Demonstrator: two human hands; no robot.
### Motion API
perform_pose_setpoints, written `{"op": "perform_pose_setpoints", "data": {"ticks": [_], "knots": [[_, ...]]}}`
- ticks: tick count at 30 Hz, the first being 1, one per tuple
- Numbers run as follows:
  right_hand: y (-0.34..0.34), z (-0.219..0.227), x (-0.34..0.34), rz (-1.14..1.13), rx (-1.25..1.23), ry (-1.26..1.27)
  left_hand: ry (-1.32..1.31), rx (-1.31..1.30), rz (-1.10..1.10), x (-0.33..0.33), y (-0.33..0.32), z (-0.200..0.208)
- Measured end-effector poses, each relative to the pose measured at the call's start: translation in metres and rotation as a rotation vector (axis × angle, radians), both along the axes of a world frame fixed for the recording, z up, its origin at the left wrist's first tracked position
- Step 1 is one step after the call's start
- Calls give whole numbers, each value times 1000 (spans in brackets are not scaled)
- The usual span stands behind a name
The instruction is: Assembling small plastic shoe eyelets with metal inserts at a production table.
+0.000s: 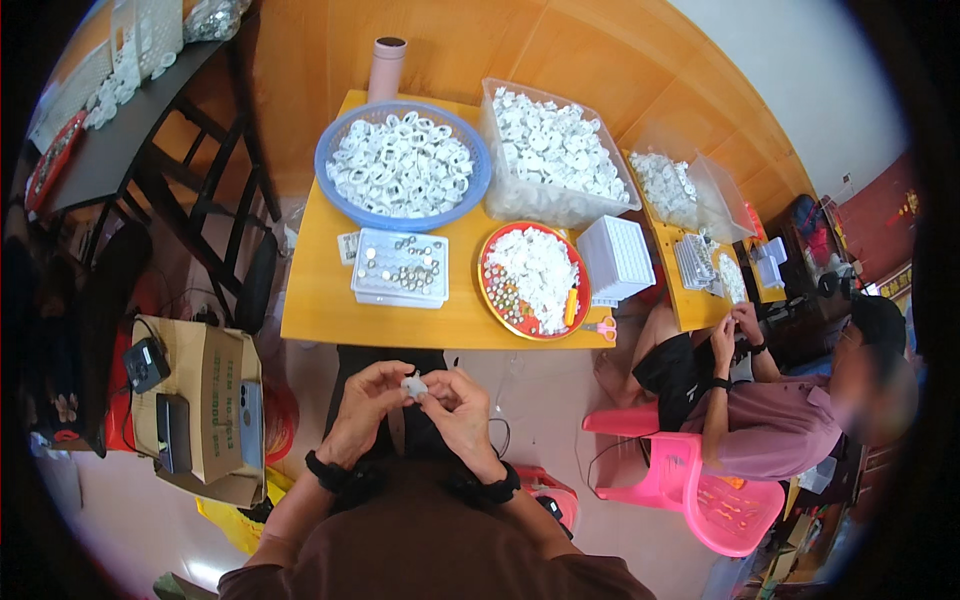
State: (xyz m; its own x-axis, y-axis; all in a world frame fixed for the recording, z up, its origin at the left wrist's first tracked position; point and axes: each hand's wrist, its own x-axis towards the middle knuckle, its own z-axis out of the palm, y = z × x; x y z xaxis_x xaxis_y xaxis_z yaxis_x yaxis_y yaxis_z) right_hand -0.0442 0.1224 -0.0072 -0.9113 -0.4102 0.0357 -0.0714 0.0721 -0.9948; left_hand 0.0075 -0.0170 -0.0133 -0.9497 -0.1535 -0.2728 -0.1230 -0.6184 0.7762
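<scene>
Above my lap, just short of the table's front edge, both hands meet on a small white plastic part (pixel 414 386). My left hand (pixel 368 408) pinches it from one side with closed fingertips. From the other side, the thumb and fingers of my right hand (pixel 459 410) grip it too. The fingertips cover some of the part, so its full shape is hidden. Closest on the table are a white tray (pixel 400 299) with small round metallic pieces and a round red tray (pixel 497 312) heaped with white parts, similar metallic pieces and a yellow-handled tool (pixel 571 307).
Behind stand a blue basket (pixel 405 224) of white ring-shaped parts, a clear tub (pixel 530 208) of white parts and a pink tumbler (pixel 386 70). Stacked white trays (pixel 615 258) and pink scissors (pixel 604 328) lie right. A cardboard box (pixel 205 400) sits left; a co-worker (pixel 770 425) sits right.
</scene>
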Motion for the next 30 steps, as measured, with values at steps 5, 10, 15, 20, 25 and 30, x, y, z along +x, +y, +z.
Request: {"op": "perform_pose_setpoints", "data": {"ticks": [5,10,15,20,25,30], "knots": [[29,4,-44,45,144,22,-3,-19,-75,1,-5,-2],[53,45,-142,-54,379,427,-62,-113,-338,8,-16,-15],[47,107,-291,-385,579,1045,-75,-151,-449,-1,-12,-15],[31,129,-316,-406,597,1083,-39,-161,-446,-4,-9,-10],[44,98,-231,-232,488,689,-81,-128,-434,8,-17,-17],[82,51,-157,-263,347,358,-8,-158,-538,9,-46,0]]}}
